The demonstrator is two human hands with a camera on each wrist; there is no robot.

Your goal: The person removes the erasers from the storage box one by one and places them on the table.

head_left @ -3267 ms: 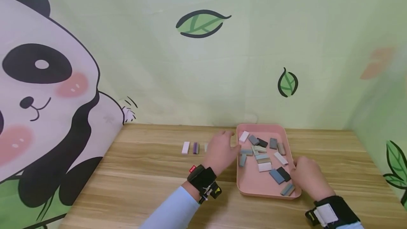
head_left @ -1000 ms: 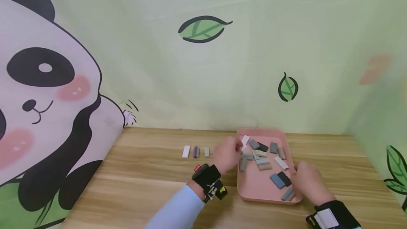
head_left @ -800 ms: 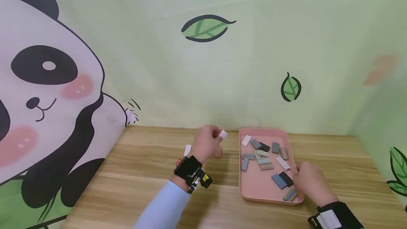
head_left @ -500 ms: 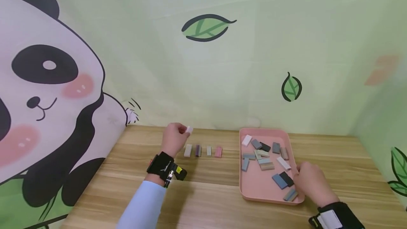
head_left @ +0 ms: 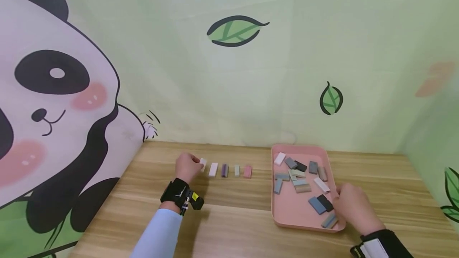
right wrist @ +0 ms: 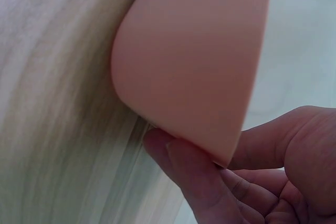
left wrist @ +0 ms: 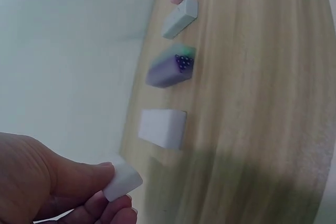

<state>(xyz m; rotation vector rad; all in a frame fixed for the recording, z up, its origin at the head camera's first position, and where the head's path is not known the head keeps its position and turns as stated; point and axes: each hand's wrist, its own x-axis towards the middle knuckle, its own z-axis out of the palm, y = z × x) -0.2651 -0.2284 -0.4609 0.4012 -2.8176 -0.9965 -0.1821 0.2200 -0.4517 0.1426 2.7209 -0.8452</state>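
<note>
Block (left wrist: pixel 124 179), white, pinched in fingers of your left hand (head_left: pixel 188 167) beside four spaced blocks (head_left: pixel 213 169); your right hand (head_left: pixel 354 205) grips the tray (head_left: pixel 292 211), presumably steadying it.

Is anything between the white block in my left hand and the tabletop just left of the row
Nothing visible stands between the small white rectangular block the left hand pinches and the light-brown wood-grain tabletop there. The nearest neighbour, another white rectangular block, sits apart on the right, beside the path.
</note>
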